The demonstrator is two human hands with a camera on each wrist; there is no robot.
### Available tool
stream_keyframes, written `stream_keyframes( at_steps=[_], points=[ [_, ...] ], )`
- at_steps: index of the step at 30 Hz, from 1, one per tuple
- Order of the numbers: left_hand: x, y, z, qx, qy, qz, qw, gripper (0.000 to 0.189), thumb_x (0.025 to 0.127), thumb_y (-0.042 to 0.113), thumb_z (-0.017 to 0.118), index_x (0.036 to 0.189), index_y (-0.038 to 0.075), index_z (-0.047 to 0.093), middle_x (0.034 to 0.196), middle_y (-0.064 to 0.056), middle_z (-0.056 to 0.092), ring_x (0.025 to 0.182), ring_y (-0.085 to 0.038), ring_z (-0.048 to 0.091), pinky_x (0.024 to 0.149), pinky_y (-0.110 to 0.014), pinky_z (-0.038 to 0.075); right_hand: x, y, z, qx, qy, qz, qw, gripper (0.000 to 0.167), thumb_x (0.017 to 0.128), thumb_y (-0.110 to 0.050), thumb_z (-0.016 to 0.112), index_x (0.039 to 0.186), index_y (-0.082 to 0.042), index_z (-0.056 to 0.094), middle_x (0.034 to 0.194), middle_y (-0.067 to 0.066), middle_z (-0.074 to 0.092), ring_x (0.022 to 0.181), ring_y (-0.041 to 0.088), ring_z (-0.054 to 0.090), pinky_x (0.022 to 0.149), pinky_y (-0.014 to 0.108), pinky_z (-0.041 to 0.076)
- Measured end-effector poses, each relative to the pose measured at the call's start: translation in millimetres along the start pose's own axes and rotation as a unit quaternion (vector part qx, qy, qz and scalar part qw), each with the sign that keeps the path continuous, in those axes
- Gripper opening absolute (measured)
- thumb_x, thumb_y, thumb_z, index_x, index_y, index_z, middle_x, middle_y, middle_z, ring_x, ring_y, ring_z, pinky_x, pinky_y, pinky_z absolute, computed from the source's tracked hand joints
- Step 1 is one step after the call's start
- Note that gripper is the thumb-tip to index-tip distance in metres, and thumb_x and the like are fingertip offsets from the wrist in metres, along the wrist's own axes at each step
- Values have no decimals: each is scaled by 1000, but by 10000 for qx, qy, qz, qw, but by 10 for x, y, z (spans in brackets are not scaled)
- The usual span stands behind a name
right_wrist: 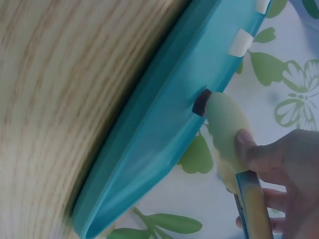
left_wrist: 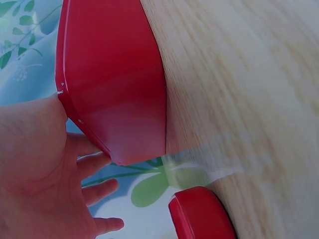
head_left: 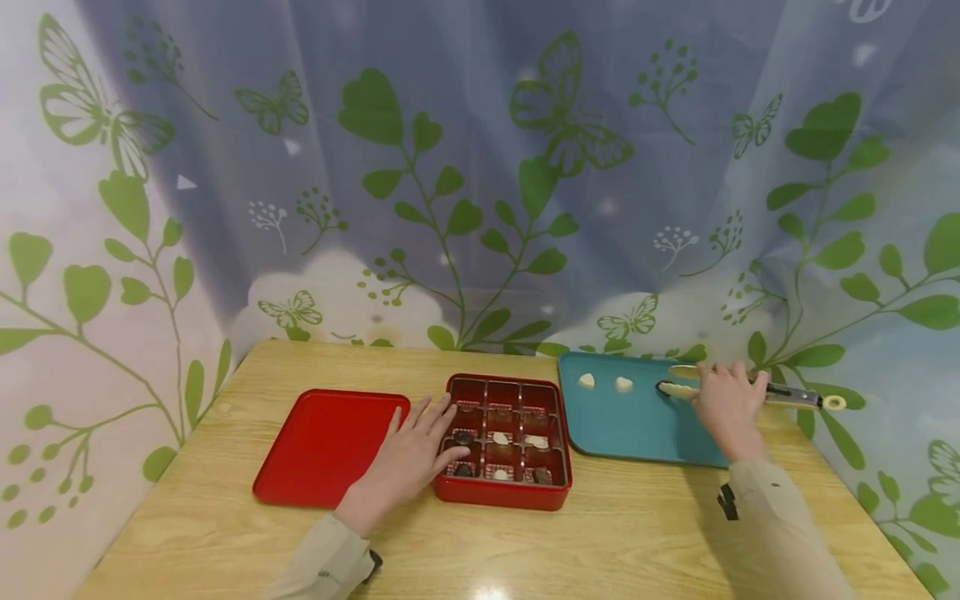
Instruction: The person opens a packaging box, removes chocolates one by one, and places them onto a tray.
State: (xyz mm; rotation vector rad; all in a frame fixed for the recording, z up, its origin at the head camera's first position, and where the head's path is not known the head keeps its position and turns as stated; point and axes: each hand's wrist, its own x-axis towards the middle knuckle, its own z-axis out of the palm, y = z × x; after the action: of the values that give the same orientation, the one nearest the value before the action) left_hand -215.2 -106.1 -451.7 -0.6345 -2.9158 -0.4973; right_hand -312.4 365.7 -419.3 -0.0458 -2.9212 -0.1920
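My left hand (head_left: 408,450) rests at the left rim of a red box (head_left: 502,493), its fingers spread and straight. Dividers split the box into small compartments; white and dark chocolates sit in the nearer two rows, such as a white chocolate (head_left: 501,438) and a dark chocolate (head_left: 542,476). In my right hand (head_left: 729,410) are tongs (head_left: 789,395) with cream-coloured tips, held low over a teal tray (head_left: 630,433). Another dark chocolate (right_wrist: 201,102) is right at the tong tips. Two white heart-shaped chocolates (head_left: 623,384) lie farther left on the tray.
A red lid (head_left: 322,446) lies flat on the wooden table (head_left: 600,533), left of the box and partly behind my left hand. Behind the table hangs a curtain (head_left: 465,167) with leaves and butterflies, close to the tray's far edge.
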Motion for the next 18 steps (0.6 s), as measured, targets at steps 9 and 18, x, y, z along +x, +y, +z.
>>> stream_keyframes(
  at_steps=[9,18],
  points=[
    [3,-14,4,102,24,-12,9999,70,102,51,51,154,4,42,164,-13,31,152,-40,24,119,-66,18,-123,-225,-223,385,932,-170,9948,66,86,-14,80,145,-5,52,131,27,55,113,48,40,84,66,29],
    [5,-16,9,54,34,14,10000,70,102,50,51,154,5,42,164,-13,31,152,-40,24,119,-66,18,-251,-626,-431,473,2364,-905,9663,64,80,-7,82,140,-11,59,124,18,62,109,44,50,82,63,36]
  ],
)
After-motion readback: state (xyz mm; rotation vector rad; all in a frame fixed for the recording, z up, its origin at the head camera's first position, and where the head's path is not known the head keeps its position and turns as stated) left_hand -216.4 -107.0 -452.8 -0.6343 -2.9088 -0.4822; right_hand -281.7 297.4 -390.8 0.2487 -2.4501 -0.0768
